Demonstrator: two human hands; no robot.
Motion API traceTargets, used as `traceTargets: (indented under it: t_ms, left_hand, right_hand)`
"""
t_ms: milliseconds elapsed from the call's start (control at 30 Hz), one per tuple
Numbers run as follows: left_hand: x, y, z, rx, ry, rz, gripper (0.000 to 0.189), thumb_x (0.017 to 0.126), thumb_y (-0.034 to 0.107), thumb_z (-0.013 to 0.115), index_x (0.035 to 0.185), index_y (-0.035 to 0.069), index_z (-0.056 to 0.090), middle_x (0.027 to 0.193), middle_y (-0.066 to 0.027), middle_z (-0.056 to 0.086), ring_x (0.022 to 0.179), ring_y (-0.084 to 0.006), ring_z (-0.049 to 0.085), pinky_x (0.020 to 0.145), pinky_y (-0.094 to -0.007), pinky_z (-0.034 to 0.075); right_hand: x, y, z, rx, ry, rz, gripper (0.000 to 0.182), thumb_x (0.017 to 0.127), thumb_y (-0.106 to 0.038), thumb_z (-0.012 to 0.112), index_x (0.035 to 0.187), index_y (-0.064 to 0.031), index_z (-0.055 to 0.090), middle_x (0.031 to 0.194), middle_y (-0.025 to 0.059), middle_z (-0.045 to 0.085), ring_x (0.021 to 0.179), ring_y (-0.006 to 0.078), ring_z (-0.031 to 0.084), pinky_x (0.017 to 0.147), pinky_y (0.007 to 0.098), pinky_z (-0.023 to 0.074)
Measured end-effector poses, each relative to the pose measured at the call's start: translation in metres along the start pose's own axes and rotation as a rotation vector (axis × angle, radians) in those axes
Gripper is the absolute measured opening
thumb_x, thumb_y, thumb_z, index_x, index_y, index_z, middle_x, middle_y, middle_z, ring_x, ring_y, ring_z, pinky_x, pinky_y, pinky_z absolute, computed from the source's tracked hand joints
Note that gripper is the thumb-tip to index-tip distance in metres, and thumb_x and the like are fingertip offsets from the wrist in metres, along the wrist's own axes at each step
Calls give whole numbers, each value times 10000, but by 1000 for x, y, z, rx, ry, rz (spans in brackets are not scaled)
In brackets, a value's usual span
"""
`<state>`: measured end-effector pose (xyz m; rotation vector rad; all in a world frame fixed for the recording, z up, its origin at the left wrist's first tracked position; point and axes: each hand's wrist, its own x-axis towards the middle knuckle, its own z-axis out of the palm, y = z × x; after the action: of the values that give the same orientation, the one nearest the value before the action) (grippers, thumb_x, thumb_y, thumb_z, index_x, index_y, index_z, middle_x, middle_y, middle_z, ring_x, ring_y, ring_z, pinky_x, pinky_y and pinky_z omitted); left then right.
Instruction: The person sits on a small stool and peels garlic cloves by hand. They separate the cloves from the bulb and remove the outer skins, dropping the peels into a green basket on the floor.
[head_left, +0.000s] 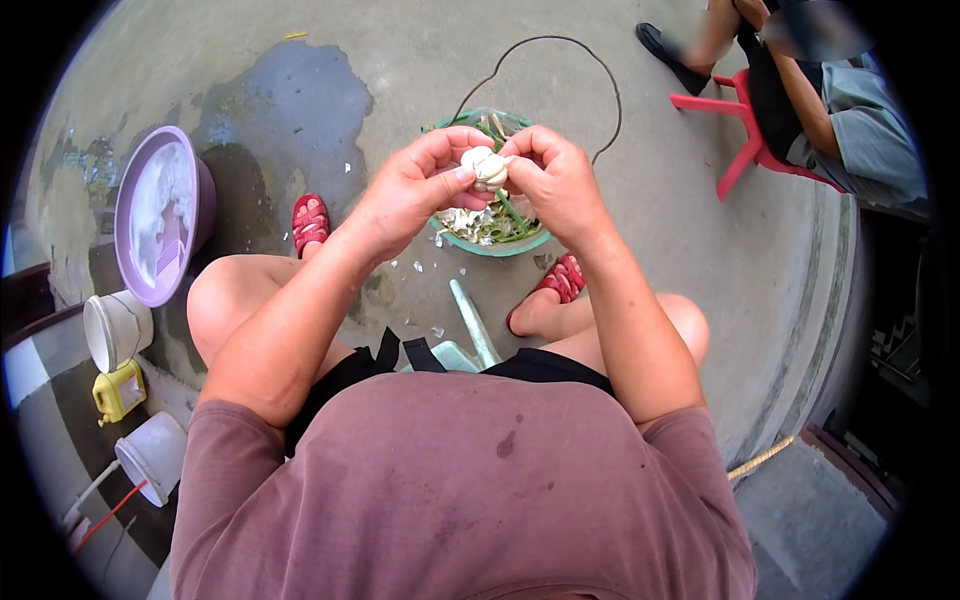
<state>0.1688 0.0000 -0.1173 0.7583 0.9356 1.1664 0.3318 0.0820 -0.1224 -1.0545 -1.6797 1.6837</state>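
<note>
In front of me a white garlic bulb (487, 169) with its cloves showing is held between my two hands. My left hand (420, 184) grips the bulb from the left, its thumb lying across the near side. At the bulb's right edge, the thumb and fingertips of my right hand (553, 176) pinch together. Whether they hold a clove or a bit of skin there is hidden. Below both hands stands a round green basket (491, 248), holding white garlic skins (466, 220) and green plant scraps (517, 225). My hands cover part of it.
Left are a purple basin (204, 199) with suds and a ribbed washboard, white buckets (118, 330) and a yellow jug (120, 391). A dark curved handle (574, 43) rises beyond the basket. Upper right, a person (862, 112) sits on a red plastic stool (742, 109). Water wets the concrete (300, 90).
</note>
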Motion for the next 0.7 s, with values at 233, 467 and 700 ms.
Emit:
traceTargets:
  t_ms: [233, 467, 700]
  left_hand:
    - [1, 2, 5, 151, 101, 94, 302, 843, 54, 576, 1136, 25, 509, 991, -53, 579, 882, -108, 566, 762, -246, 484]
    - [3, -3, -1, 298, 210, 102, 319, 785, 59, 650, 1088, 23, 556, 953, -34, 572, 838, -89, 556, 747, -221, 473]
    - [1, -2, 3, 666, 237, 182, 308, 744, 91, 699, 1028, 21, 603, 924, -50, 558, 802, -106, 569, 727, -228, 479]
  right_hand:
    - [4, 10, -12, -78, 113, 53, 93, 733, -98, 591, 764, -11, 583, 729, 11, 570, 646, 79, 500, 588, 236, 428]
    - [-3, -2, 2, -126, 104, -211, 156, 726, -103, 646, 842, -9, 599, 883, 41, 577, 723, 98, 542, 645, 244, 465]
    - [-9, -4, 11, 125, -73, -16, 216, 742, -73, 640, 935, -2, 572, 833, 40, 600, 734, 88, 577, 653, 225, 485]
